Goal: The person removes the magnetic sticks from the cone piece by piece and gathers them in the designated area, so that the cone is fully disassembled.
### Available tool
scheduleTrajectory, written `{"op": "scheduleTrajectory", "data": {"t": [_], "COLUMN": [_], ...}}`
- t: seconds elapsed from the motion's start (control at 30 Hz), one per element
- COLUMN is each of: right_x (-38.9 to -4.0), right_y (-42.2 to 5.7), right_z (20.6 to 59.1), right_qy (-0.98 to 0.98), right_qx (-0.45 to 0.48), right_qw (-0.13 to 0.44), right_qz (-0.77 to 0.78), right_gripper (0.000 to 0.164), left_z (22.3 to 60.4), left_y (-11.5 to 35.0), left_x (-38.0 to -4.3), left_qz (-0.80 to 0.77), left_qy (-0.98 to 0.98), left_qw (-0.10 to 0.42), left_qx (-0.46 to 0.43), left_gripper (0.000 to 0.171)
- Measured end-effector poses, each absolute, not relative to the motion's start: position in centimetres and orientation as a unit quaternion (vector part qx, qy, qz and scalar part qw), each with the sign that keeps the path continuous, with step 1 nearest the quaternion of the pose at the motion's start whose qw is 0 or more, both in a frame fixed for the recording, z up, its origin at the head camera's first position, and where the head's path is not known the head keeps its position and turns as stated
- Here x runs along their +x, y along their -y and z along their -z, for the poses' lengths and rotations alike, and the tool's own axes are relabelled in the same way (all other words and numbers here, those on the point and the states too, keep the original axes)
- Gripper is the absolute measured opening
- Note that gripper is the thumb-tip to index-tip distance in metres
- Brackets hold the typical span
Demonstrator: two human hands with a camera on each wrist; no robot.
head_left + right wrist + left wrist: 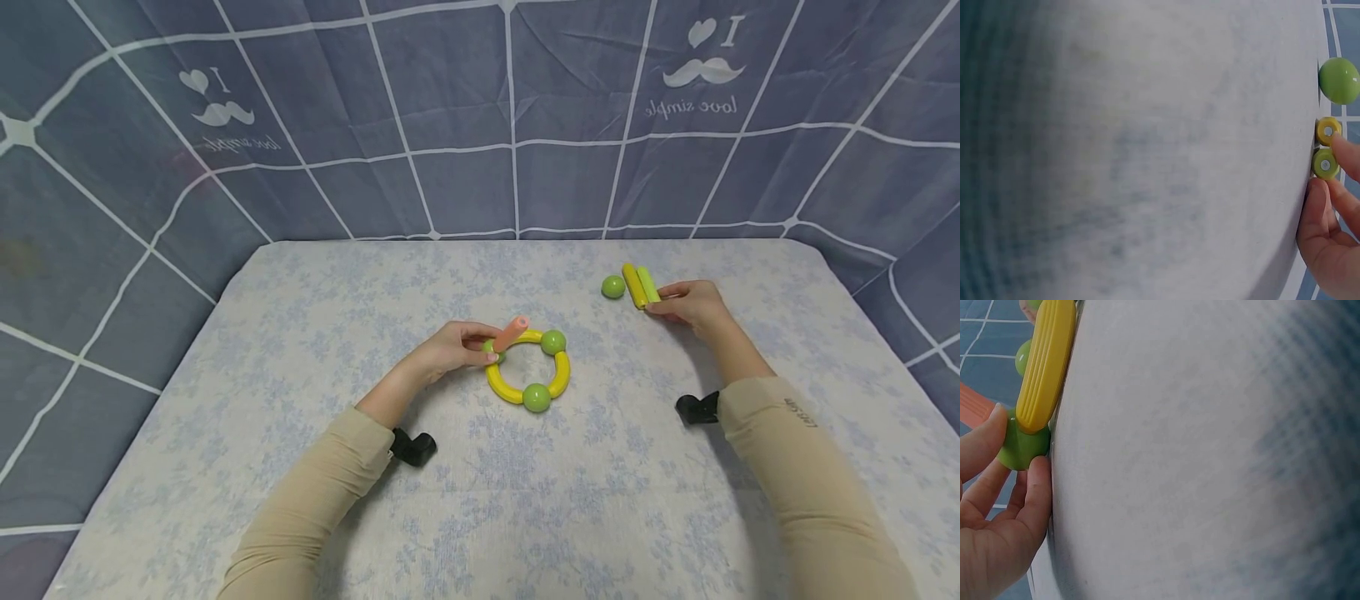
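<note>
A ring of curved yellow rods (504, 388) joined by green balls (536, 397) lies on the table. With thumb and fingers, my left hand (454, 348) pinches the ring's left green ball (1020, 450), from which an orange rod (512, 333) sticks up at a slant. Farther right, my right hand (693, 307) holds the near end of a straight lime-green rod (648, 284) between thumb and fingers. A straight yellow rod (633, 286) lies right beside it, its end close to the thumb in the right wrist view. Both rods have round metal-looking ends.
A loose green ball (612, 287) sits just left of the straight rods. The table (525, 500) wears a pale blue floral cloth. Behind and beside it hangs a blue-grey curtain (450, 100) with white lines. Black wrist mounts (414, 450) protrude from both sleeves.
</note>
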State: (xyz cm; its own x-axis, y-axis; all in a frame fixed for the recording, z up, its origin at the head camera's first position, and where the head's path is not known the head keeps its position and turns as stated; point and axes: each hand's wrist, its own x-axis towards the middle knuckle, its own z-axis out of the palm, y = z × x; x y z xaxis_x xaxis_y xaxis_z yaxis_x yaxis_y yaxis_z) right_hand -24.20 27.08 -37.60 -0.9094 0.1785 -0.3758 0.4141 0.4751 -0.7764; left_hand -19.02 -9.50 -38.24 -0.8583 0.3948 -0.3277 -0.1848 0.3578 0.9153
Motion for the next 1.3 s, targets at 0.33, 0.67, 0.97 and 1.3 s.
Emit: {"op": "scheduleTrajectory", "data": {"t": [0.33, 0.67, 0.97, 1.3], "right_x": [-23.8, -23.5, -22.8, -21.8], "right_y": [-27.2, -27.7, -28.2, -26.8], "right_z": [37.6, 37.1, 36.6, 35.4], "right_qy": [-0.836, -0.808, -0.778, -0.752], "right_qx": [0.150, 0.122, 0.106, 0.056], "right_qw": [0.124, 0.158, 0.162, 0.169], "right_qz": [0.513, 0.555, 0.598, 0.635], "right_gripper": [0.055, 0.062, 0.063, 0.057], "left_z": [38.0, 38.0, 38.0, 38.3], "left_y": [9.5, 9.5, 9.5, 9.6], "left_x": [-18.9, -18.9, -18.8, -18.8], "left_qz": [-0.572, -0.568, -0.567, -0.568], "left_qy": [-0.775, -0.778, -0.779, -0.779], "left_qw": [0.262, 0.259, 0.258, 0.255], "left_qx": [0.063, 0.067, 0.068, 0.073], "left_gripper": [0.042, 0.042, 0.042, 0.043]}}
